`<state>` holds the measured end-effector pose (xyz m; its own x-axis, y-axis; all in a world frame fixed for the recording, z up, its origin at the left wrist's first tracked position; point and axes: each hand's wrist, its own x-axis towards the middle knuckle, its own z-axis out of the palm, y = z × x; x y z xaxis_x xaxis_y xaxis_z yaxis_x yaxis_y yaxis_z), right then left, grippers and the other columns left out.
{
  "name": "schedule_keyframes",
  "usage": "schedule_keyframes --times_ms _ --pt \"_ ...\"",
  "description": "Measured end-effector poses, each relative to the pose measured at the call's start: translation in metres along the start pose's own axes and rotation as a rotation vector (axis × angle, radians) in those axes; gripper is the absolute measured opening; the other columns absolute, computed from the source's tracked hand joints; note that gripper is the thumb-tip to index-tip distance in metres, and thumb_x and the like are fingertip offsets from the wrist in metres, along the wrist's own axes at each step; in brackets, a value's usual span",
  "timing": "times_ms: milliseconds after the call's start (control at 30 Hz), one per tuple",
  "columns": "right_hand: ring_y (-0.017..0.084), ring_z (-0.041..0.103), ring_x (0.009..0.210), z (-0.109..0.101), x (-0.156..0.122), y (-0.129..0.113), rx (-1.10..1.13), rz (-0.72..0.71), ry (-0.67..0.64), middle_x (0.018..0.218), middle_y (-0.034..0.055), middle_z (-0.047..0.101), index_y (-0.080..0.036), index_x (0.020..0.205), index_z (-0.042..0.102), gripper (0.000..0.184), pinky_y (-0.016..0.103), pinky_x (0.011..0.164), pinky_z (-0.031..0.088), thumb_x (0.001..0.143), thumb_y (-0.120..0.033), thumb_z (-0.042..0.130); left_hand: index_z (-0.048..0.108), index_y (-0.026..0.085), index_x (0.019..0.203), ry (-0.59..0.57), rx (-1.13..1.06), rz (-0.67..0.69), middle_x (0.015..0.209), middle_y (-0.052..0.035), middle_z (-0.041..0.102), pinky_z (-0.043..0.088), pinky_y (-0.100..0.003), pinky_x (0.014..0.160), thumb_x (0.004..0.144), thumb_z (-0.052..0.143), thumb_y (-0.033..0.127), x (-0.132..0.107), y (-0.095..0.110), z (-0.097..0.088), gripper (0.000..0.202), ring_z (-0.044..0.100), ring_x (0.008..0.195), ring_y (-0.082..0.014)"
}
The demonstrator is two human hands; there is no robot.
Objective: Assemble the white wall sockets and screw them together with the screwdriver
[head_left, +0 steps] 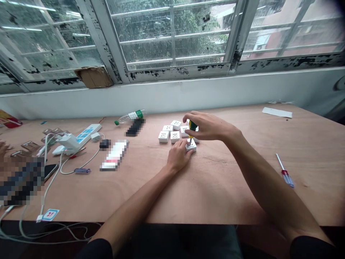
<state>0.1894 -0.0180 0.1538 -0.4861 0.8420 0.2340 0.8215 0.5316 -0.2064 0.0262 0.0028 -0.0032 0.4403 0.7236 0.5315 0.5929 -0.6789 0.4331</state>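
Note:
My right hand [206, 125] is wrapped round the green and yellow handle of a screwdriver [192, 126], held upright with its shaft pointing down. The shaft meets a white wall socket [192, 146] lying on the table. My left hand [179, 155] grips that socket from its left side, fingers behind and thumb in front. Just beyond it stand several more white sockets, among them one at the left [163, 136] and one beside it [175, 137]. My right hand partly hides those at the right of the group.
A second screwdriver [285, 172] lies at the right. To the left are a blurred phone-like item [114, 155], a plastic bottle [132, 117], a power strip [88, 133] and loose cables. Another person's hand [3, 149] shows at the left edge. A white strip [277, 112] lies far right.

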Motion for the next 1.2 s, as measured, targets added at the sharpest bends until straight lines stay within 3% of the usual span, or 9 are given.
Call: schedule_keyframes --times_ms 100,333,567,867,1033,1200 --pt "0.024 0.058 0.086 0.0030 0.0014 -0.0003 -0.063 0.047 0.030 0.106 0.0101 0.067 -0.020 0.116 0.054 0.032 0.034 0.065 0.036 0.090 -0.039 0.051 0.054 0.021 0.107 0.000 0.011 0.003 0.113 -0.0064 0.063 0.053 -0.038 0.084 0.086 0.068 0.025 -0.0002 0.0001 -0.0001 0.025 0.062 0.101 -0.0239" --pt "0.022 0.057 0.092 0.0009 0.0004 0.0037 0.122 -0.062 -0.023 0.109 0.0090 0.064 -0.021 0.117 0.053 0.038 0.032 0.072 0.041 0.080 -0.018 0.053 0.054 0.022 0.108 -0.006 0.012 -0.005 0.112 -0.0056 0.063 0.053 -0.037 0.083 0.087 0.068 0.025 0.0000 0.0006 -0.0005 0.026 0.062 0.100 -0.0234" --pt "0.025 0.059 0.085 0.0007 -0.0006 0.0010 -0.043 0.075 0.030 0.107 0.0117 0.067 -0.021 0.116 0.055 0.033 0.035 0.068 0.039 0.091 -0.040 0.050 0.054 0.022 0.106 -0.009 0.019 -0.009 0.111 -0.0059 0.064 0.053 -0.038 0.083 0.086 0.068 0.025 0.0005 0.0019 -0.0017 0.025 0.062 0.100 -0.0239" --pt "0.023 0.057 0.095 -0.0026 -0.0018 0.0027 0.121 -0.030 -0.010 0.107 0.0083 0.063 -0.022 0.117 0.051 0.037 0.032 0.073 0.042 0.080 -0.018 0.054 0.054 0.021 0.107 -0.015 0.010 -0.016 0.113 -0.0065 0.064 0.054 -0.038 0.083 0.086 0.068 0.025 0.0003 0.0026 -0.0023 0.025 0.062 0.099 -0.0232" --pt "0.023 0.057 0.094 -0.0030 -0.0018 0.0039 0.109 -0.015 -0.012 0.106 0.0088 0.062 -0.021 0.114 0.053 0.039 0.033 0.076 0.043 0.076 -0.021 0.059 0.054 0.021 0.107 -0.019 0.018 -0.016 0.110 -0.0064 0.064 0.054 -0.038 0.083 0.086 0.069 0.026 0.0008 0.0033 -0.0034 0.026 0.062 0.099 -0.0236" --pt "0.023 0.058 0.093 -0.0011 -0.0017 0.0058 0.048 0.029 0.002 0.113 0.0091 0.060 -0.022 0.119 0.052 0.037 0.035 0.077 0.042 0.084 -0.037 0.055 0.054 0.021 0.106 -0.015 0.018 -0.012 0.112 -0.0063 0.064 0.054 -0.038 0.084 0.086 0.068 0.026 0.0010 0.0025 -0.0021 0.024 0.062 0.101 -0.0238"
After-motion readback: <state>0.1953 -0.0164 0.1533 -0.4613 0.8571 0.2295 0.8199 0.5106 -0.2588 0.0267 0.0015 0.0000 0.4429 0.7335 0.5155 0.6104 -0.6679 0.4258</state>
